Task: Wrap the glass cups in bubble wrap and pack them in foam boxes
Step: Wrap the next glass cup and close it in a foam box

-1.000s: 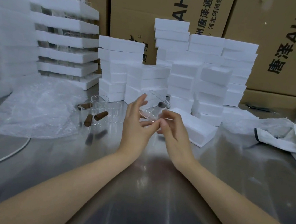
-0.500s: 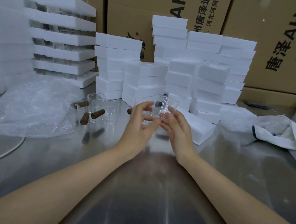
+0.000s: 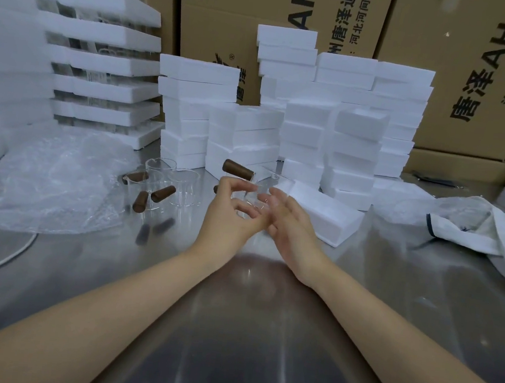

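Crumpled clear bubble wrap (image 3: 53, 179) lies on the steel table (image 3: 246, 331) beside several bare brown-handled glass cups (image 3: 164, 185). The left grip (image 3: 230, 217) clasps another unwrapped glass cup (image 3: 254, 191), which the flat-fingered right grip (image 3: 288, 223) steadies, near a white foam box (image 3: 326, 214). Wrapping seems hardly begun.

Shiny steel counter (image 3: 246, 331) with soft glare on it. Big brown cartons (image 3: 475, 74) with black print are stacked wall-like behind the counter.

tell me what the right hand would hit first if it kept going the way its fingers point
The right hand would meet the glass cup first: its fingers point straight at it, and may already touch it. The left hand holds that cup. Beyond stand stacked foam boxes, depth unclear.
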Demonstrator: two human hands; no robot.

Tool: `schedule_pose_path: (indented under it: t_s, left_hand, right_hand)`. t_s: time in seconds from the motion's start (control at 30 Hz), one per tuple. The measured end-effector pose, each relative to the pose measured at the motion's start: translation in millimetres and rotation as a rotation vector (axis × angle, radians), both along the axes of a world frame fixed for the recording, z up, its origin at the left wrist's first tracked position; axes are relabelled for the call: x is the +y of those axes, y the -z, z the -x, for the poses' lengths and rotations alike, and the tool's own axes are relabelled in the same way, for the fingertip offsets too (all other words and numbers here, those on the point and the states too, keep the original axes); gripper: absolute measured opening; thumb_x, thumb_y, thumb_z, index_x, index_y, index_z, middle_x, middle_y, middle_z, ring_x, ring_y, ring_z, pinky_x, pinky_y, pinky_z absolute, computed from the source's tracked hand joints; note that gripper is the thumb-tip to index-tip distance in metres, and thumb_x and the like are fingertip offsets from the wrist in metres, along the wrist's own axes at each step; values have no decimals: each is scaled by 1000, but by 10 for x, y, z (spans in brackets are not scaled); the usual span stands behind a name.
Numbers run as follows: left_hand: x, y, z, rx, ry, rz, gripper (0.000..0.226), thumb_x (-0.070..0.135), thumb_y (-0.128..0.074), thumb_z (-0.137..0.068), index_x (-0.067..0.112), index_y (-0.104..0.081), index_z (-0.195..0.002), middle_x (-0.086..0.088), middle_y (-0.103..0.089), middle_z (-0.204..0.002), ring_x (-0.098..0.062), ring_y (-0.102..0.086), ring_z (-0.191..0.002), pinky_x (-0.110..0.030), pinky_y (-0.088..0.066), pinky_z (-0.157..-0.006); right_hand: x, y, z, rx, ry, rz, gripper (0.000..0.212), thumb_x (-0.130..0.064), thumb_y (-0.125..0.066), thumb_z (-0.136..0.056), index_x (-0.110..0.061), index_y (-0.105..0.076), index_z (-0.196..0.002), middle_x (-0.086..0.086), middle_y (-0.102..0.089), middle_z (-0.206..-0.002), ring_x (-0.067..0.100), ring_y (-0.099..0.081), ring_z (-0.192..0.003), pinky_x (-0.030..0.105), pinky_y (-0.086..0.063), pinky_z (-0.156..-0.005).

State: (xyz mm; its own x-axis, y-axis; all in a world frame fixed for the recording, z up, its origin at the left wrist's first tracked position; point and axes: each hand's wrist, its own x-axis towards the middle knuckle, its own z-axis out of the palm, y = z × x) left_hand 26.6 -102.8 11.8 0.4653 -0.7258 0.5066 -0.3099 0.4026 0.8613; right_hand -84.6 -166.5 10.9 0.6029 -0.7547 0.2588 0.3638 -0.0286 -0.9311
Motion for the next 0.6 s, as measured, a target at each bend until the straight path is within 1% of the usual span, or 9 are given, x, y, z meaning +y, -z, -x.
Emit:
schedule_pose_path:
  t_s: [0.03, 0.1, 0.23, 0.3, 0.37, 0.4, 0.47, 0.53, 0.6]
  left_hand:
    - [2, 6, 2, -32, -39, -7, 48, 23, -82, -72, 37, -45, -99, 21, -59, -99, -1, -60, -66, -11, -45, -67]
    - [2, 6, 0, -90, -88, -26, 51, 31, -84, -68, 43, -44, -97, 17, -60, -88, 0, -56, -62, -9, -43, -64]
    - [-2, 16, -39, -201, -68, -25, 55, 33, -85, -65, 45, -44, -100, 18, -58, -105, -6, -57, -68, -14, -45, -69]
    - [17, 7, -109, -392, -143, -27, 47, 29, -80, -70, 38, -50, -105, 19, -57, -106, -5, -58, -72, -23, -47, -77]
    - [53, -63, -227, -695, -372, 58, 35, 19, -72, -75, 26, -61, -107, 18, -59, -105, -8, -60, -74, -32, -43, -85]
    - [71, -129, -312, -804, -521, 113, 31, 14, -68, -76, 20, -64, -106, 12, -61, -105, -12, -61, -77, -32, -37, -87]
    - [137, -296, -535, -888, -775, 111, 29, 9, -61, -78, 17, -65, -105, 2, -63, -108, -17, -60, -89, -30, -26, -85]
    - [230, -423, -828, -892, -955, -43, 33, 7, -55, -78, 15, -64, -108, -4, -61, -112, -23, -55, -99, -35, -25, -87]
    - [353, -470, -1127, -875, -1087, -262, 35, 6, -54, -79, 10, -63, -112, -13, -60, -109, -32, -52, -100, -42, -26, -89]
  right_hand:
    - [-1, -5, 8, 13, 2, -11, 67, -36, -68, -80, -4, -46, -135, 14, -53, -134, 24, -58, -120, 42, -42, -107]
    - [-14, -16, 22, 16, 35, -23, 62, -29, -68, -82, -3, -48, -134, 12, -57, -127, 22, -61, -115, 43, -44, -106]
    - [-19, -45, 53, -104, 20, -127, 61, -24, -71, -75, -6, -48, -128, 7, -65, -107, 25, -67, -103, 32, -54, -89]
    - [-33, -40, 68, -168, -12, -164, 51, -22, -70, -77, -5, -49, -120, 10, -64, -102, 32, -68, -103, 29, -55, -86]
    - [-53, -37, 77, -194, -16, -188, 36, -18, -67, -83, -6, -51, -113, 13, -60, -101, 36, -67, -103, 31, -54, -93]
    - [-67, -40, 77, -190, -10, -186, 32, -19, -66, -84, -6, -52, -109, 13, -59, -99, 36, -67, -103, 34, -51, -97]
    - [-80, -36, 76, -180, 2, -170, 30, -22, -66, -81, -6, -53, -102, 12, -59, -95, 36, -67, -104, 38, -47, -103]
    - [-82, -34, 66, -171, 6, -157, 31, -24, -67, -79, -6, -53, -101, 10, -60, -92, 36, -67, -104, 41, -45, -105]
    - [-89, -23, 56, -147, 6, -152, 35, -26, -68, -78, -6, -54, -103, 9, -62, -92, 36, -67, -104, 42, -43, -106]
